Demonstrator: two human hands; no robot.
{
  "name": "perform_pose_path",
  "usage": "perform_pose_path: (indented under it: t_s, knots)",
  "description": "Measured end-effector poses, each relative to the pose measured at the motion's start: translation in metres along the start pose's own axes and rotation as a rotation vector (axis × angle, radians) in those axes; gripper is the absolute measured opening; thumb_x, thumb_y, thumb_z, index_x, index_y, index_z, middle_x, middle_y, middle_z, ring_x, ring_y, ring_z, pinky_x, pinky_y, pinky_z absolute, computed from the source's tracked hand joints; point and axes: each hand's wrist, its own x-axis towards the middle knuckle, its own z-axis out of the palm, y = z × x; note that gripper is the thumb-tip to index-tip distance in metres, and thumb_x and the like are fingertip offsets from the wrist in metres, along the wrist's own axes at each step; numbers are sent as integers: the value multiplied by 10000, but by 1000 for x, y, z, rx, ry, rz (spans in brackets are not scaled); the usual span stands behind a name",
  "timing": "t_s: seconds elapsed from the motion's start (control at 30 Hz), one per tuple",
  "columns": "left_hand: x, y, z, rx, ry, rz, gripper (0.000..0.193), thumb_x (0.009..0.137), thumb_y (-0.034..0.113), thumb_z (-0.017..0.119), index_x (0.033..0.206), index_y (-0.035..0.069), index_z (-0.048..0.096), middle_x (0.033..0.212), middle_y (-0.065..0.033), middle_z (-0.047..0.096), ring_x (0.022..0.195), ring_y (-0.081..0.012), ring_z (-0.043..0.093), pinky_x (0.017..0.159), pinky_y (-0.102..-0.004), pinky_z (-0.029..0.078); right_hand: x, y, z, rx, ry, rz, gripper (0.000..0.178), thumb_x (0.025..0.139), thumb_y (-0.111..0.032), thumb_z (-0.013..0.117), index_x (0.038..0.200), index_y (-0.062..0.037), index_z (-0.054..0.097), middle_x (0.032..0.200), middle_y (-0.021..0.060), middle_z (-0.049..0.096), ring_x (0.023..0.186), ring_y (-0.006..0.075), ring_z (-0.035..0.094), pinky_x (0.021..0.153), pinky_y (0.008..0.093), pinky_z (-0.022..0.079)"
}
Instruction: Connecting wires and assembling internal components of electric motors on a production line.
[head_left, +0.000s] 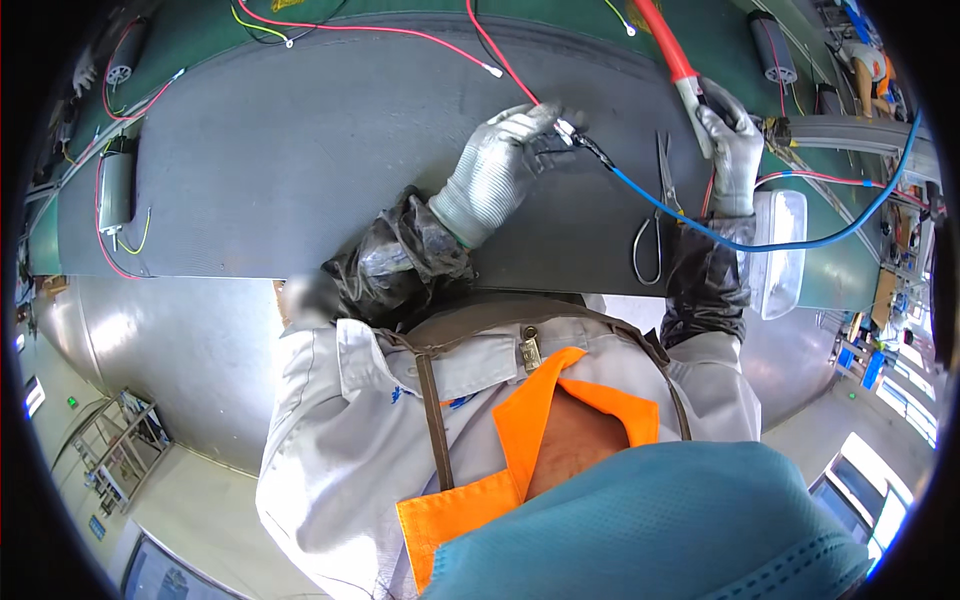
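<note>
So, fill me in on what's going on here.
The gloved left hand holds a red wire by the end of a blue cable; whether the two are joined is hard to tell. The gloved right hand holds a red-handled tool. Scissors lie on the dark mat.

Between nine and ten o'clock lies a dark cylindrical motor (117,185) with red and yellow-green leads; a second motor (125,50) sits at ten. Near two o'clock, a third motor (770,45) lies short of a co-worker (865,62) in grey and orange. A translucent plastic box (778,250) is at three, a metal-framed rack (122,455) at eight.
</note>
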Motion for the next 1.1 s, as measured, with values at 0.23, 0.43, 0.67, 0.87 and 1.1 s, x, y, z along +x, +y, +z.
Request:
perform_pose_path:
  t_s: [0.23, 0.43, 0.67, 0.87, 1.1]
  knots:
    - [6, 7, 4, 33, -34, -18, 288, 1068, 207, 538, 1241, -15, 600, 1226, -181, 662, 1180, -304, 642, 1075, -543, 502, 61, 7, -1, -70, -151, 165, 375, 812, 129, 724, 1174, 31, 723, 1088, 86, 746, 961, 152, 697, 884, 258, 556]
    - [7, 6, 9, -62, -35, -53, 260, 1035, 225, 636, 1164, -1, 628, 1114, -130, 714, 1083, -212, 687, 987, -370, 536, 75, 21, 4, -155, -229, 112, 377, 714, 128, 794, 1068, 9, 745, 1046, 70, 748, 923, 142, 681, 878, 269, 558]
    - [0, 7, 1, -5, 4, -83, 299, 1047, 216, 582, 1225, -23, 600, 1235, -176, 665, 1127, -260, 661, 1058, -478, 515, 24, 4, 10, -762, -27, -255, 201, 842, -235, 842, 942, -75, 771, 879, 134, 735, 819, 239, 710, 777, 343, 556]
    - [-3, 7, -3, 220, -135, 50, 302, 1070, 179, 530, 1220, -75, 592, 1195, -174, 685, 1109, -210, 675, 975, -412, 573, -52, -7, -51, -1130, 258, -276, 227, 763, 4, 683, 973, -69, 732, 888, 165, 692, 863, 370, 676, 772, 449, 538]
    - [-7, 10, 19, 169, -116, -21, 342, 1074, 274, 549, 1158, -39, 657, 1091, -114, 704, 1003, -172, 680, 893, -372, 584, -122, -80, -7, -195, -367, 60, 797, 774, -195, 856, 1480, -32, 523, 1406, 132, 613, 1206, 241, 623, 1026, 391, 499]
